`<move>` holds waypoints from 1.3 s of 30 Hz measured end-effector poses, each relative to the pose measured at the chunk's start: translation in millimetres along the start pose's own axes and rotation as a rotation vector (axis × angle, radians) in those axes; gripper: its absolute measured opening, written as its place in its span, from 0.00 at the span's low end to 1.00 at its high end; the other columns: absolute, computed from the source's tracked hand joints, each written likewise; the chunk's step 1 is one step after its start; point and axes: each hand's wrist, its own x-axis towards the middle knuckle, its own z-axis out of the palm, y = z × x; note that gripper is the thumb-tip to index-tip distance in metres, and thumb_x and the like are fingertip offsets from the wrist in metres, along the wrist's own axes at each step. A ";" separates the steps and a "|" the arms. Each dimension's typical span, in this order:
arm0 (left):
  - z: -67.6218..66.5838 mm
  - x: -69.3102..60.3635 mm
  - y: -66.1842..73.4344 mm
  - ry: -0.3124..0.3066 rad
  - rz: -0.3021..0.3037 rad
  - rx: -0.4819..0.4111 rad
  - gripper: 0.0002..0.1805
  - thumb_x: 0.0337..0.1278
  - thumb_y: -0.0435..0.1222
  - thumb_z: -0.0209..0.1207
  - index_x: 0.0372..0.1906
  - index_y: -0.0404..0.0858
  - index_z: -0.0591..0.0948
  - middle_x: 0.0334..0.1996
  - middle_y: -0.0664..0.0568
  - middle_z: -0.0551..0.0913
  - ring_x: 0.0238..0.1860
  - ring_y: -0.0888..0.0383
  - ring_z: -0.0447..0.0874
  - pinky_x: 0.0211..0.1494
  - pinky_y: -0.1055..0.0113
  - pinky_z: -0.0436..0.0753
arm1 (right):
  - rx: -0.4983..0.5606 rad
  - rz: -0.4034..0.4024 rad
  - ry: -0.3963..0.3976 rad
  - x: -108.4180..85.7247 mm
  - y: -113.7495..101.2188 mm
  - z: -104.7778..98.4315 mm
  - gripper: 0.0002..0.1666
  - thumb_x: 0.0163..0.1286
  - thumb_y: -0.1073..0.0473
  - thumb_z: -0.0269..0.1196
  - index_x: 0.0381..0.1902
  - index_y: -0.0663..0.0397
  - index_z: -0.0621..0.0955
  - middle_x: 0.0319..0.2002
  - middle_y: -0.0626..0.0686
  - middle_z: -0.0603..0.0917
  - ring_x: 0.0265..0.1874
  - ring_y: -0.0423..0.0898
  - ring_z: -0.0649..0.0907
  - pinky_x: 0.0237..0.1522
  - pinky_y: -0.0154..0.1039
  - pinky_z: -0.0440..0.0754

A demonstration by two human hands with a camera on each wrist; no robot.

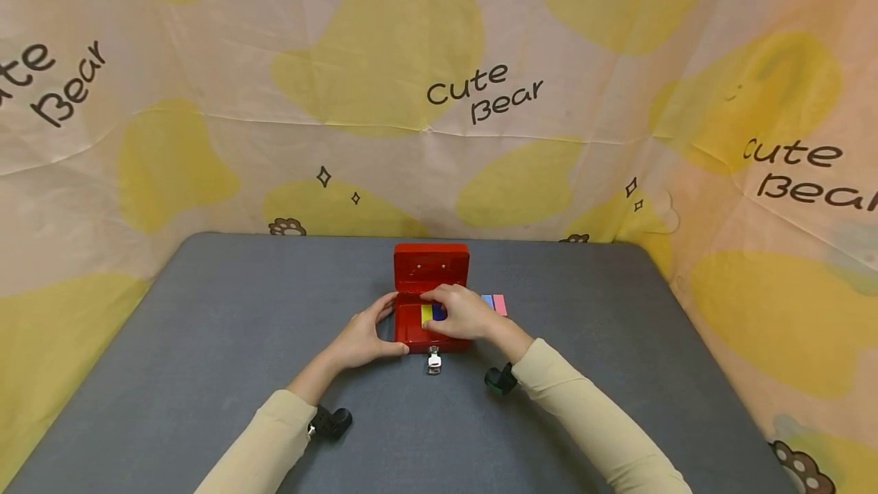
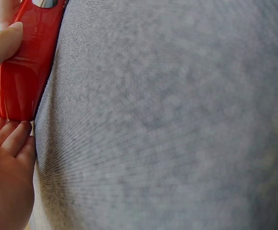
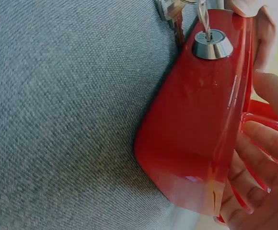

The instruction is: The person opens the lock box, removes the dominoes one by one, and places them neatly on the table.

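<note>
A red metal cash box [image 1: 408, 326] stands on the table, its lid [image 1: 430, 265] raised at the back. My left hand [image 1: 360, 338] grips the box at its left end, thumb by the front corner and fingers along the side. Over the open box is my right hand [image 1: 461, 312], fingers and thumb spread apart. Below it lies a flat yellow-and-dark-blue piece [image 1: 427, 315], partly covered by this hand; the thumb is at its lower part. A key [image 3: 203, 17] sits in the front lock [image 3: 213, 45], with more keys [image 3: 170, 12] hanging from it.
A flat light-blue-and-pink piece [image 1: 499, 305] lies on the grey table [image 1: 274, 303] just right of the box, partly behind my right hand. Patterned cloth [image 1: 377, 59] hangs along the back and both sides. A black wrist camera [image 1: 332, 423] is on my left wrist.
</note>
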 end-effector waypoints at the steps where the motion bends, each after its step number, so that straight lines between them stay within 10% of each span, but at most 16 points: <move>1: 0.0 -0.1 -0.1 0.000 0.002 0.000 0.51 0.36 0.44 0.72 0.69 0.44 0.58 0.64 0.44 0.67 0.64 0.51 0.66 0.65 0.47 0.64 | -0.001 0.004 -0.003 0.4 0.1 0.8 0.32 0.57 0.46 0.65 0.57 0.52 0.76 0.54 0.51 0.79 0.52 0.47 0.77 0.55 0.44 0.75; 39: 2.2 0.5 -0.7 0.022 0.007 0.001 0.51 0.35 0.44 0.72 0.68 0.43 0.59 0.63 0.44 0.69 0.64 0.51 0.67 0.64 0.46 0.63 | -0.170 0.097 0.011 4.5 -9.3 17.3 0.31 0.53 0.46 0.68 0.55 0.48 0.78 0.48 0.52 0.79 0.44 0.47 0.77 0.50 0.44 0.76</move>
